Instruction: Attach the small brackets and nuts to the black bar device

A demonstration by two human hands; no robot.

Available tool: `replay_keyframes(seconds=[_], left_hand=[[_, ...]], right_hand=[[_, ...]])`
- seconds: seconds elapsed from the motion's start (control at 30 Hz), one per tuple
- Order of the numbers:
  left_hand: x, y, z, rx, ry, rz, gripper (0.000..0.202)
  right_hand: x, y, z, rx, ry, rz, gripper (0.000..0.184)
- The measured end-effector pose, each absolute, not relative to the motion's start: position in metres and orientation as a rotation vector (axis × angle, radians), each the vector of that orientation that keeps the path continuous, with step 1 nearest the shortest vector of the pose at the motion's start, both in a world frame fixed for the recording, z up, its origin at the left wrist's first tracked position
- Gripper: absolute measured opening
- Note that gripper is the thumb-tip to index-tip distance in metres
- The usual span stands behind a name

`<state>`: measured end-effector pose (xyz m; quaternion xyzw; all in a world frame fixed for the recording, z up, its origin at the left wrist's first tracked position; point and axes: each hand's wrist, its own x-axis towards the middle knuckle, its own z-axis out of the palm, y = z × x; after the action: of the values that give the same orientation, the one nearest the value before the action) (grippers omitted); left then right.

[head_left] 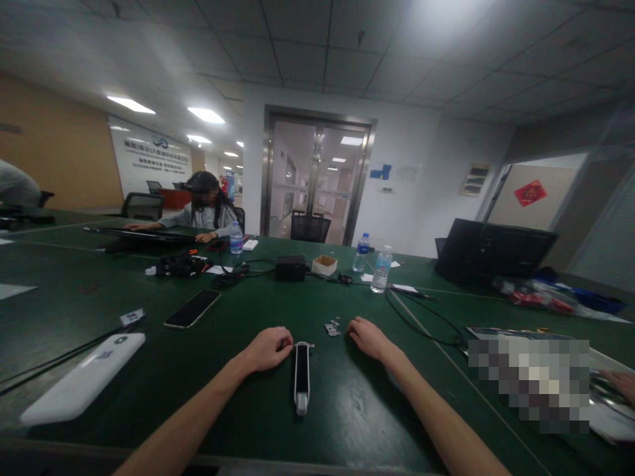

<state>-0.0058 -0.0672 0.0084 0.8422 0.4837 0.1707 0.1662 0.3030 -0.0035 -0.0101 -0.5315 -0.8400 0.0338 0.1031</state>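
Note:
A narrow object with a black top and a silver-white frame (301, 377) lies lengthwise on the green table in front of me. My left hand (270, 348) rests on the table with its fingers curled, close against the far left end of that object; whether it touches is unclear. Several small metal pieces (332, 328) lie loose to the right of the object's far end. Beside these pieces rests my right hand (371, 338), fingers bent inward and tips against the tabletop. Anything inside either hand is hidden.
A phone (193, 309) and a long white case (85, 377) lie to the left. Farther back stand a small box (325, 265), a black adapter (290, 268) and water bottles (381, 270). A monitor (496, 251) is at right. Another person (206, 205) sits across; someone's hand (620, 383) shows at the right edge.

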Motion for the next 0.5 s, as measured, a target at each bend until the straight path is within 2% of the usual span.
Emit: replay_keyframes(seconds=[0.5], left_hand=[[-0.0074, -0.0654, 0.0057, 2.401, 1.375, 0.499, 0.019]], right_hand=[[0.2988, -0.0017, -0.0102, -1.686, -2.343, 0.195, 0.019]])
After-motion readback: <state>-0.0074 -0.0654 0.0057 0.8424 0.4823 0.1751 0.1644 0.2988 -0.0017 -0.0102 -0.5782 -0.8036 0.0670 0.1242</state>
